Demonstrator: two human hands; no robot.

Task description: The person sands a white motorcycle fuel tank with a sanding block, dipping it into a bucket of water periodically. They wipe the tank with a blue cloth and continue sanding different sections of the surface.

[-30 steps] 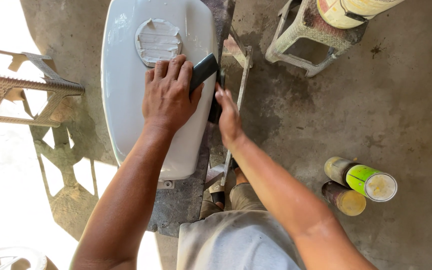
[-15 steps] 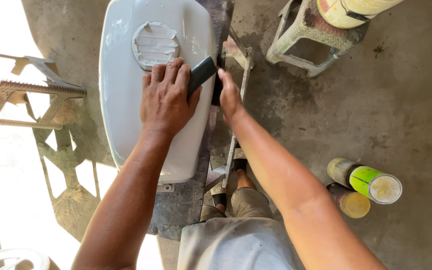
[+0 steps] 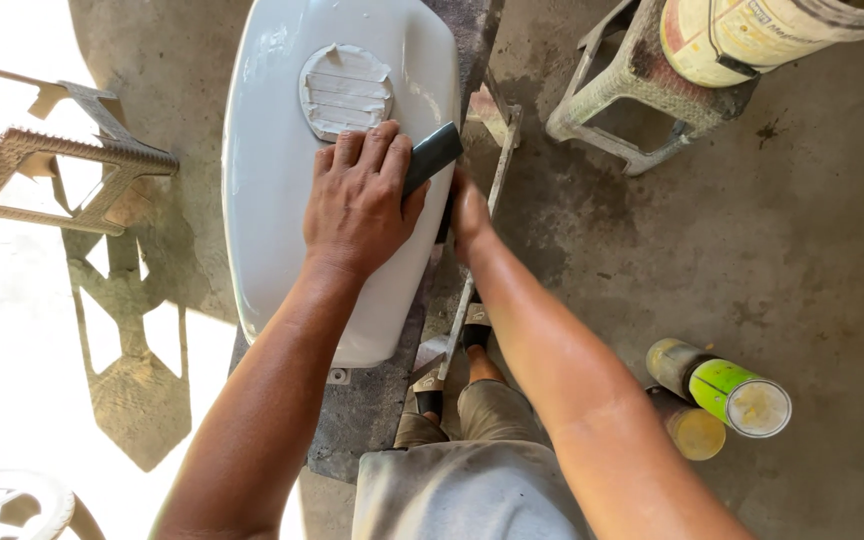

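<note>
A white motorcycle fuel tank (image 3: 267, 200) lies on a grey stand, its round filler opening covered with strips of masking tape (image 3: 344, 90). My left hand (image 3: 357, 205) presses a dark rubber sanding block (image 3: 432, 155) flat against the top of the tank, just below the taped opening. My right hand (image 3: 470, 215) rests against the tank's right side edge, its fingers curled down out of sight beside the block's end.
Two spray cans (image 3: 722, 390) lie on the concrete floor at the right. A grey plastic stool (image 3: 617, 95) with a yellowish bucket (image 3: 742, 40) stands at the upper right. A metal grid frame (image 3: 52, 170) is at the left, a wheel rim at bottom left.
My left hand and the sanding block have slid slightly along the tank top; the right hand stays at the tank's edge.
</note>
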